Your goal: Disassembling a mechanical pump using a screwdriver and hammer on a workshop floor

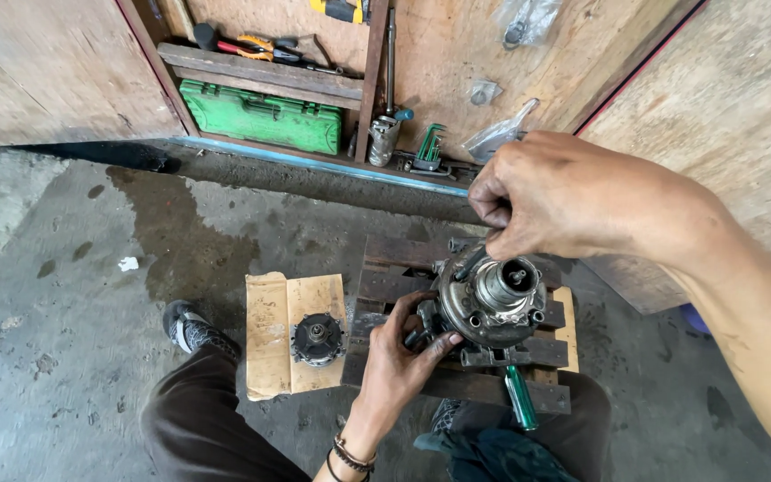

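My left hand [401, 357] grips the rim of the compressor [491, 303], which sits on a wooden pallet [385, 284]. My right hand [551, 198] is closed on a tool [468, 264] at its top. 1 clutch disc [317, 339] lies on cardboard [269, 308] beside.

Stained concrete floor [91, 295], plywood wall [457, 54], tool shelf [261, 76]

single head view, looking steeply down, close over hands, floor and wall beyond.
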